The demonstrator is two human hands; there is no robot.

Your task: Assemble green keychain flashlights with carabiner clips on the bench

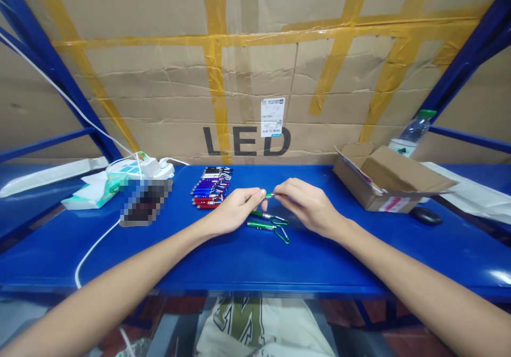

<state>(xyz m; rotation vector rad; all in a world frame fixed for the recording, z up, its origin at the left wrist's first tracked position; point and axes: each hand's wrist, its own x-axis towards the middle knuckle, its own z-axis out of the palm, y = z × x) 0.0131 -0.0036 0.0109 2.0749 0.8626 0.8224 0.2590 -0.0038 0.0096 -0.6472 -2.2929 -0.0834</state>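
Above the middle of the blue table, my left hand grips a slim green keychain flashlight between thumb and fingers. At its other end, my right hand pinches the tip; the fingers hide most of the flashlight. Just below my hands lie two more green flashlights with green carabiner clips, the upper one partly covered by my left hand. Left of that hand, a column of similar flashlights lies side by side in black, silver, purple, blue and red, with clips pointing right.
An open cardboard box stands at the right, with a black mouse and a plastic bottle near it. At left are a tissue pack, a power strip, a blurred-out phone and a white cable. Large taped cardboard walls the back.
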